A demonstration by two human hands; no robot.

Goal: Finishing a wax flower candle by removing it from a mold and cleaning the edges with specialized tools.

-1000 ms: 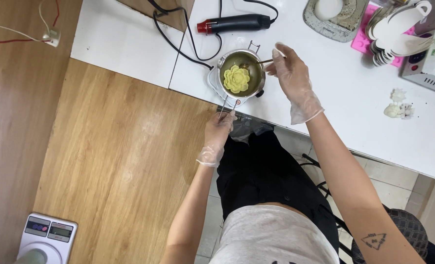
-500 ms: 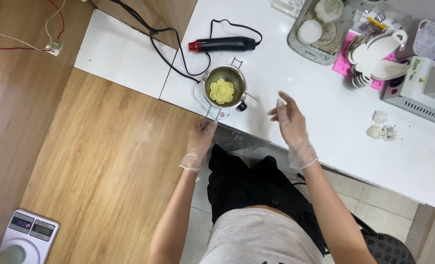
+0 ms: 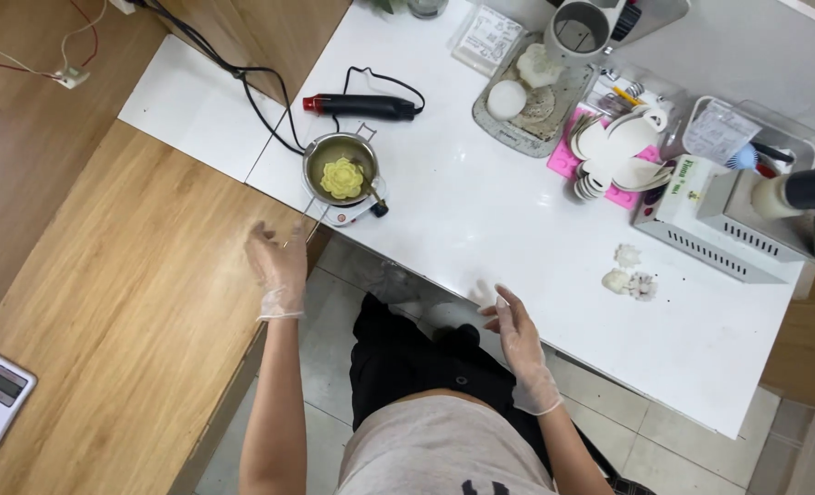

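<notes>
Both gloved hands, the left hand [image 3: 277, 266] and right hand [image 3: 520, 341], hang open and empty near the small melting pot [image 3: 341, 170], whose long handle [image 3: 308, 229] a careless brush could likely tip.

There is one view only, from a camera worn on the person's head. It looks almost straight down from well above, so the person's torso fills the bottom edge and both arms reach up into the picture. The white tabletop [image 3: 481, 220] runs slantwise across the upper right, the wooden tabletop [image 3: 123, 275] lies at left, and tiled floor [image 3: 609, 412] shows between them.
</notes>
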